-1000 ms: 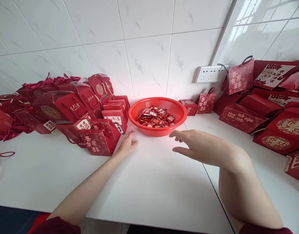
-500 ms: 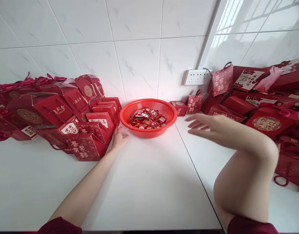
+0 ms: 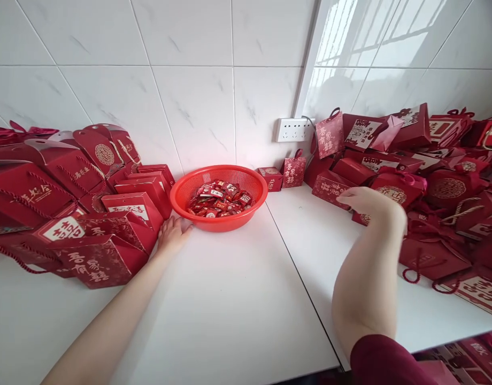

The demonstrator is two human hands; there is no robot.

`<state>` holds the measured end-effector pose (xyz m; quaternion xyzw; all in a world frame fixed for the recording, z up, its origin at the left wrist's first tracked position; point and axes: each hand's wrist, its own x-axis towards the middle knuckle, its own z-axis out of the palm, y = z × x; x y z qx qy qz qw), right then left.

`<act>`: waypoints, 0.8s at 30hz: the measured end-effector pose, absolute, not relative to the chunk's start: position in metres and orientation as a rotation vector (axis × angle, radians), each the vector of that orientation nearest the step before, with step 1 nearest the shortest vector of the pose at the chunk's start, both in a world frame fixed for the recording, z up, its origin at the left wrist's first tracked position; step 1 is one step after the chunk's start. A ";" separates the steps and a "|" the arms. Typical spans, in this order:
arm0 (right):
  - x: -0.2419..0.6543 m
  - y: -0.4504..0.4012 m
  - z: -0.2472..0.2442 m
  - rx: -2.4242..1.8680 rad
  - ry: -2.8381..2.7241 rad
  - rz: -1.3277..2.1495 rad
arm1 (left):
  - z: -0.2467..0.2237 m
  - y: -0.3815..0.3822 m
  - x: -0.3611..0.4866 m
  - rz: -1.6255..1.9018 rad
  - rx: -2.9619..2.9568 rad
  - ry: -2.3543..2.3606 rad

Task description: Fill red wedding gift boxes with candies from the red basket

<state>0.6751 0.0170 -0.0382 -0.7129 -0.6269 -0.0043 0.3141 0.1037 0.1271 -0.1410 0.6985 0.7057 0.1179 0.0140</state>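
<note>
My left hand (image 3: 173, 235) rests on the white table with fingers apart, beside the red boxes (image 3: 128, 208) on the left and just in front of the red plastic basket (image 3: 177, 199). Small red wrapped packets (image 3: 222, 199) lie inside that basket. At the right, my right hand (image 3: 360, 200) is bent at the wrist over the front of the pile of red gift boxes (image 3: 396, 184). Its fingers are partly hidden and blurred near a patterned red box (image 3: 330, 187), so its grip is unclear.
Red bags with rope handles (image 3: 33, 187) crowd the left side. A small red box (image 3: 270, 179) and a tagged red bag (image 3: 294, 172) stand right of the basket, under a white power socket (image 3: 294, 130). A dark seam (image 3: 296, 267) crosses the table (image 3: 230, 305).
The view has turned to the right, showing more of the right pile. My right hand has moved from above the table to the boxes. My left hand stays beside the left boxes.
</note>
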 end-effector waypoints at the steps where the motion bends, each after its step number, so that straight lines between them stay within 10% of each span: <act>1: 0.664 0.036 -0.045 -1.927 -1.615 0.103 | -0.140 0.127 0.104 0.359 2.178 2.204; 24: 0.518 0.206 -0.144 -1.545 -0.906 0.484 | -0.142 0.124 0.103 0.312 2.170 2.274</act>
